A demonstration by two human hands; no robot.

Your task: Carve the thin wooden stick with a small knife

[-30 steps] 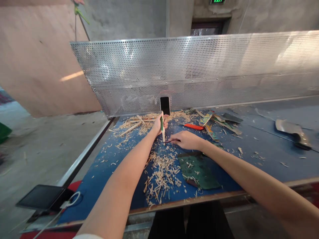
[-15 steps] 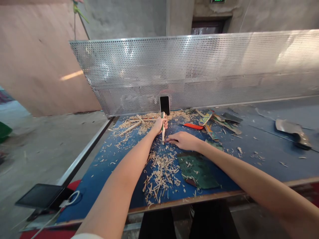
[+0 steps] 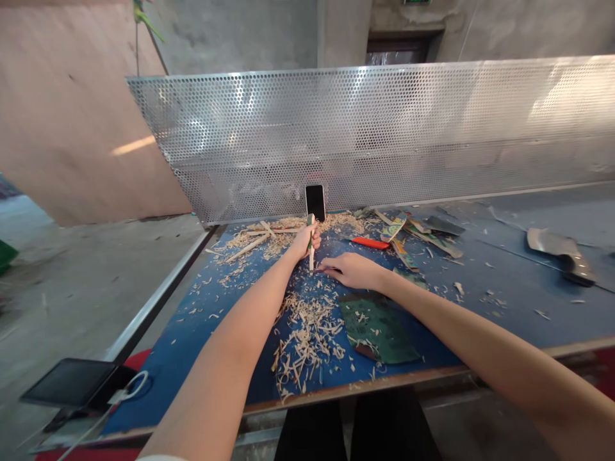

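My left hand is closed around a thin wooden stick with a green upper part, holding it upright with its lower end on the blue table. My right hand is closed on a small dark knife, whose tip lies against the stick's lower end. A heap of pale wood shavings lies on the table just in front of both hands.
A phone leans upright against the perforated metal screen behind the hands. A red cutter, coloured strips and a green mat lie to the right. More sticks lie at the left. A tablet sits below the table's left edge.
Both hands stay at the stick; the right hand with the knife has shifted slightly left toward the stick's base. The view has drifted a little.
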